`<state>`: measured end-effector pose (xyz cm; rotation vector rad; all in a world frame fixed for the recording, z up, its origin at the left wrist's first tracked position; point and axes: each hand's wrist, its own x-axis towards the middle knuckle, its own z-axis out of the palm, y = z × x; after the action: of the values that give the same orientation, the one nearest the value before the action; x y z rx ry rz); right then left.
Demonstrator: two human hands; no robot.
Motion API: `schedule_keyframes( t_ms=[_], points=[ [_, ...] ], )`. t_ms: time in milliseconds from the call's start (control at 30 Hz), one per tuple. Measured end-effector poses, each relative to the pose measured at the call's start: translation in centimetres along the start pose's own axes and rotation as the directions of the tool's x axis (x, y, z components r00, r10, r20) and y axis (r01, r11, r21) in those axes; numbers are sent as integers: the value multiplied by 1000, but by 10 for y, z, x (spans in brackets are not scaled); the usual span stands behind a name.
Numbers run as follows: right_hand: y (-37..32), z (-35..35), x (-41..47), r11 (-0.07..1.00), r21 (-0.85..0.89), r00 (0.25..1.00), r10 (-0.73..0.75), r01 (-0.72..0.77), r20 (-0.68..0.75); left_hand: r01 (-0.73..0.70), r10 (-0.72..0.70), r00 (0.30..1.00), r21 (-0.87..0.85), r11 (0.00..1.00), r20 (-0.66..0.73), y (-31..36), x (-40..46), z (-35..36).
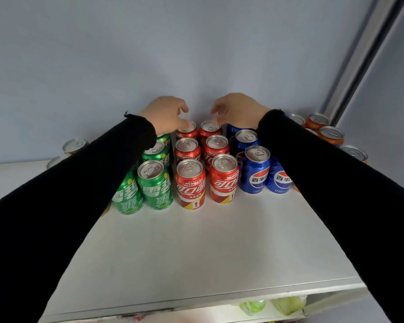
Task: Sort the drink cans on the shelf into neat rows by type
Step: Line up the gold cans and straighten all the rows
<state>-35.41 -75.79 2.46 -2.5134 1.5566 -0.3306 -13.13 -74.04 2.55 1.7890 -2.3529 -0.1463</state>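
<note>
White shelf (196,248) carries everything. Red cans (203,159) sit two rows wide mid-shelf, green cans (154,183) just left of them, blue cans (257,169) just right, orange cans (324,129) further right. Left hand (166,115) and right hand (238,110) hover over the rearmost reds, fingers loosely curled, gripping nothing as far as I can see.

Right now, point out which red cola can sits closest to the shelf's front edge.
The left-column front red cola can: it stands a little forward of its right neighbour; the other four red cans line up behind them.
</note>
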Motion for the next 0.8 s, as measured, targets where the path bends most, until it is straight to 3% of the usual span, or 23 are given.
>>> schedule_keyframes(
  t_ms=[167,333,500,600,667,800],
  points=[
    [-12,26,24,992,-123,996,34,-23,88,-11,-7,990,124,992,144,3,19,23],
    [-15,23,26,985,-167,989,-5,30,150,-32,5,988,169,985,156,2,20,22],
    [-17,30,25,984,-180,995,30,-12,99,-45,20,990,176,983,140,2,18,22],
    [-17,32,18,991,-124,995,67,-59,68,-54,31,989,162,985,142,2,14,23],
    [-15,24,4,995,13,995,97,-97,25,-38,27,992,86,996,126,3,10,19],
    [3,-8,-45,970,193,982,169,-149,-90,-123,122,992,-70,990,-20,26,-2,11]
  ],
)
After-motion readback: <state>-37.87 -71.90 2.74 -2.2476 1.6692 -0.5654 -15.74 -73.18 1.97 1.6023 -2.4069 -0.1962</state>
